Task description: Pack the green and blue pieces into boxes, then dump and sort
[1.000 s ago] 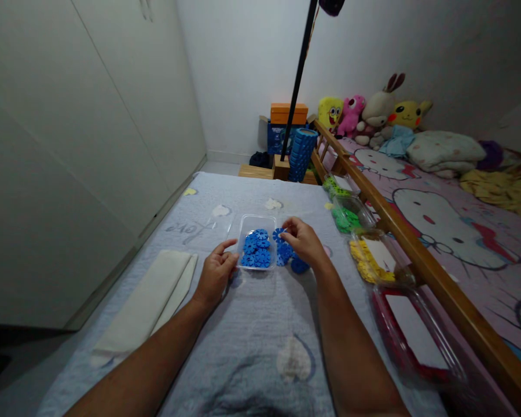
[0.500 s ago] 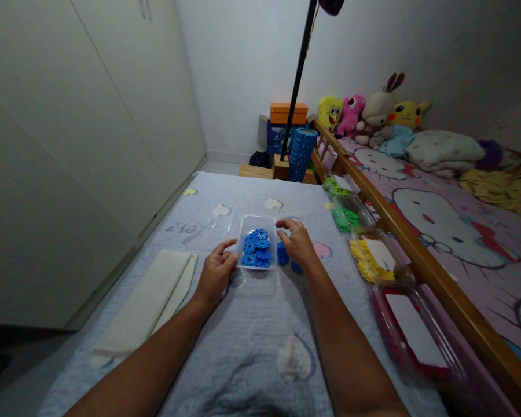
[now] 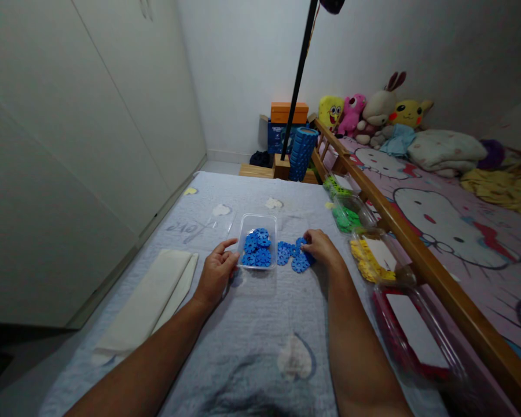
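Observation:
A clear plastic tray sits on the blue-grey blanket and holds several blue snowflake-shaped discs. My left hand rests against the tray's near left corner, fingers curled around its edge. Several more blue discs lie loose on the blanket just right of the tray. My right hand lies over the right end of that loose pile, fingertips pinched on a disc.
Along the wooden bed rail stand clear trays of light green, green, yellow and red pieces. A folded cream cloth lies left. Boxes, a blue roller and a black pole stand beyond the blanket.
My right hand has moved from the tray's right rim rightward and down onto the loose blue discs. The left hand and the tray have stayed put.

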A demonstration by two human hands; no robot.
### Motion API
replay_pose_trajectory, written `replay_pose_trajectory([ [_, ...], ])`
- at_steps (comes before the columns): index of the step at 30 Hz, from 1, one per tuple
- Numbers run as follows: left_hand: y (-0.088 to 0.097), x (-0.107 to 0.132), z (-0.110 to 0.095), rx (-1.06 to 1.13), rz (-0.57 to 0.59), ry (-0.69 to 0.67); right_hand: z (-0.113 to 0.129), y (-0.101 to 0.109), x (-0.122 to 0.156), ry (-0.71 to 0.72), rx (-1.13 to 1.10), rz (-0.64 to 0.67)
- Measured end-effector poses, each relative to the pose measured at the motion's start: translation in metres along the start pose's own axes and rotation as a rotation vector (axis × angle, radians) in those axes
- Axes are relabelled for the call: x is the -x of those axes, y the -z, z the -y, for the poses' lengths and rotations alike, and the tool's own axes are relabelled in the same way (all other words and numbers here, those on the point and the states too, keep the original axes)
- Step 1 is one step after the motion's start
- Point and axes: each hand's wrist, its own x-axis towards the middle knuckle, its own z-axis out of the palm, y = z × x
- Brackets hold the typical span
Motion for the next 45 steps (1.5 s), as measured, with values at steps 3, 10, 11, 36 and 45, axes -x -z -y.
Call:
replay_pose_trajectory([
  [3,0.0,0.0,0.0,-0.002,0.002,-0.003,0.004,0.005,0.0,-0.042,-0.015,0.051],
  [10,0.0,0.001,0.0,0.019,0.006,0.003,0.038,0.024,0.0,0.065,-0.301,0.039],
  [11,0.001,0.0,0.001,0.021,0.008,0.005,0.048,0.025,0.002,0.099,-0.349,0.043],
  [36,0.003,-0.001,0.002,-0.009,0.014,-0.006,0.068,0.02,0.007,0.1,-0.044,0.124],
  [45,0.001,0.0,0.0,-0.007,0.008,0.006,0.077,0.008,0.015,0.152,0.135,0.346],
])
